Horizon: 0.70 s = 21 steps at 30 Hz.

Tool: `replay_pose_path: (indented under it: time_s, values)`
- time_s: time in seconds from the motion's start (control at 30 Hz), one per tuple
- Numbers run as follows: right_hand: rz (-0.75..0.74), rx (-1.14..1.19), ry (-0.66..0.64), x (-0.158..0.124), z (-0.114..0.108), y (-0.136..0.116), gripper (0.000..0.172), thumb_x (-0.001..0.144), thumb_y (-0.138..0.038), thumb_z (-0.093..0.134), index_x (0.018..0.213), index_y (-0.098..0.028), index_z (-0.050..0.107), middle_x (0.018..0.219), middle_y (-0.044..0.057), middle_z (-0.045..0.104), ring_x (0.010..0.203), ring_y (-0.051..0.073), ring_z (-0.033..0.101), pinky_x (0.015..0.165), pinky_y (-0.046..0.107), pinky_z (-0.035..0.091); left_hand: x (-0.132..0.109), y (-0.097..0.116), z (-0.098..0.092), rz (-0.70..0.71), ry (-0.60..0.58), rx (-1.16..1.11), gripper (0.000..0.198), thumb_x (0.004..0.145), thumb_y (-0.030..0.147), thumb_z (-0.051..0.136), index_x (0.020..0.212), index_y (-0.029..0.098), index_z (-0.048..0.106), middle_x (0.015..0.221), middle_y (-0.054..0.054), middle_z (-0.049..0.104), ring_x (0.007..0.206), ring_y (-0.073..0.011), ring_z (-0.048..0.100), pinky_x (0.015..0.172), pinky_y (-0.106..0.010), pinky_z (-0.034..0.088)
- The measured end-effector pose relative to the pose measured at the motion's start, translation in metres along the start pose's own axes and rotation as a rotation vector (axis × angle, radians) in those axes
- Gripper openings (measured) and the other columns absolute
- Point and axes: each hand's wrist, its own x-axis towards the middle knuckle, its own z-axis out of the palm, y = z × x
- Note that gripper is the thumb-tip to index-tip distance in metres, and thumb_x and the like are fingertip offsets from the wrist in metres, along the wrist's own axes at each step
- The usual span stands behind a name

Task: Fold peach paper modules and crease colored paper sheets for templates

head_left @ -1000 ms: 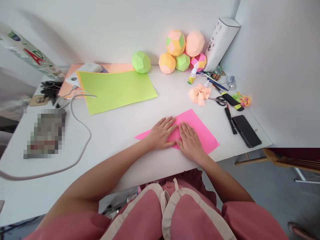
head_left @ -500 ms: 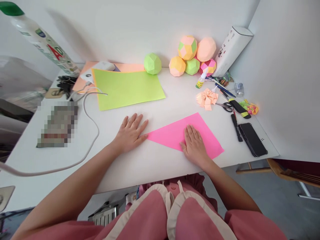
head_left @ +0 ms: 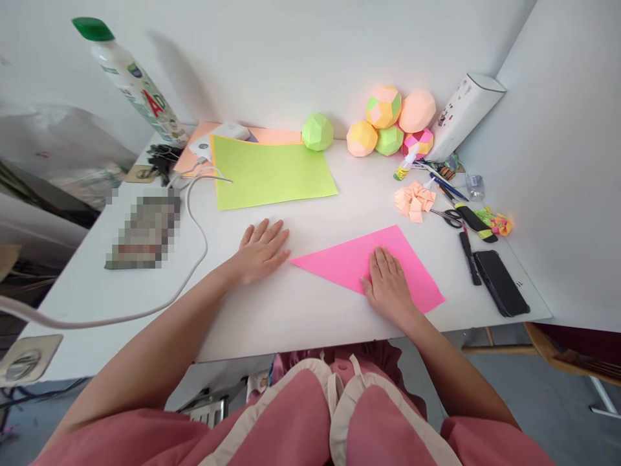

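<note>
A folded sheet of pink paper [head_left: 339,259] lies on the white table [head_left: 272,317], its narrow point toward the left. My right hand [head_left: 389,283] rests flat on the paper's right part, palm down, fingers extended and close together. Just left of the paper's tip, my left hand [head_left: 259,254] lies palm down with its fingers spread, holding nothing. A small gap shows between that hand and the tip. Behind my left hand is a yellow-green sheet [head_left: 274,173].
Faceted paper balls [head_left: 383,107] stand against the wall. At right are peach paper pieces [head_left: 414,200], scissors [head_left: 452,218], a utility knife [head_left: 473,221], a glue bottle [head_left: 403,168] and a phone [head_left: 501,283]. A white cable [head_left: 198,259] crosses the left side near a spray bottle [head_left: 140,87].
The camera view has shifted, so the table items appear farther right. My left hand has come slightly away from the paper's tip. My right hand stays flat on the paper.
</note>
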Motion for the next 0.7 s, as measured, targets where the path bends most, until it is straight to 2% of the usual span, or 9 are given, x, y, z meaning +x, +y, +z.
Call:
replay_pose_path:
  time_s: [0.1, 0.2, 0.3, 0.4, 0.53, 0.7]
  values:
    - [-0.007, -0.007, 0.013, 0.000, -0.002, 0.000, 0.059, 0.098, -0.036, 0.029, 0.143, 0.001, 0.036, 0.154, 0.024, 0.029, 0.144, 0.035, 0.025, 0.115, 0.053, 0.027, 0.000, 0.013, -0.001, -0.039, 0.015, 0.036, 0.079, 0.092, 0.064, 0.021, 0.152, 0.013, 0.023, 0.161, -0.011, 0.007, 0.148, -0.0354, -0.004, 0.118, -0.057, 0.004]
    - [-0.057, -0.011, 0.039, 0.004, -0.008, -0.003, 0.051, 0.097, -0.029, 0.035, 0.140, -0.005, 0.043, 0.150, 0.025, 0.035, 0.141, 0.037, 0.029, 0.112, 0.057, 0.028, 0.001, 0.021, 0.000, -0.059, 0.012, 0.085, 0.081, 0.090, 0.066, 0.026, 0.152, 0.013, 0.024, 0.161, -0.014, 0.008, 0.147, -0.0377, -0.004, 0.118, -0.057, 0.005]
    - [-0.288, -0.003, 0.075, 0.014, -0.014, -0.015, 0.043, 0.094, -0.016, 0.039, 0.134, -0.011, 0.051, 0.146, 0.022, 0.042, 0.136, 0.034, 0.036, 0.110, 0.055, 0.030, 0.001, 0.023, 0.000, -0.081, -0.009, 0.102, 0.080, 0.089, 0.066, 0.027, 0.152, 0.016, 0.022, 0.162, -0.012, 0.006, 0.148, -0.0356, -0.005, 0.119, -0.053, 0.004]
    - [-0.490, 0.010, 0.109, 0.027, -0.017, -0.039, 0.038, 0.096, -0.021, 0.039, 0.130, -0.014, 0.055, 0.137, 0.018, 0.051, 0.127, 0.032, 0.044, 0.104, 0.050, 0.038, 0.002, 0.024, -0.002, -0.097, -0.020, 0.110, 0.081, 0.089, 0.065, 0.027, 0.153, 0.016, 0.021, 0.162, -0.011, 0.006, 0.148, -0.0343, -0.005, 0.119, -0.051, 0.002]
    - [-0.563, 0.004, 0.129, 0.038, -0.020, -0.067, 0.039, 0.098, -0.029, 0.036, 0.131, -0.015, 0.053, 0.129, 0.021, 0.053, 0.119, 0.035, 0.047, 0.093, 0.053, 0.043, 0.002, 0.026, -0.004, -0.106, -0.017, 0.113, 0.081, 0.089, 0.066, 0.028, 0.152, 0.016, 0.022, 0.162, -0.011, 0.007, 0.148, -0.0343, -0.004, 0.119, -0.051, 0.003]
    - [-0.569, 0.024, 0.130, 0.037, -0.020, -0.072, 0.038, 0.098, -0.030, 0.038, 0.131, -0.015, 0.051, 0.130, 0.020, 0.052, 0.121, 0.036, 0.043, 0.094, 0.054, 0.042, 0.003, 0.023, -0.001, -0.104, 0.006, 0.113, 0.081, 0.088, 0.066, 0.030, 0.152, 0.017, 0.023, 0.162, -0.010, 0.009, 0.148, -0.0341, -0.001, 0.119, -0.051, 0.005]
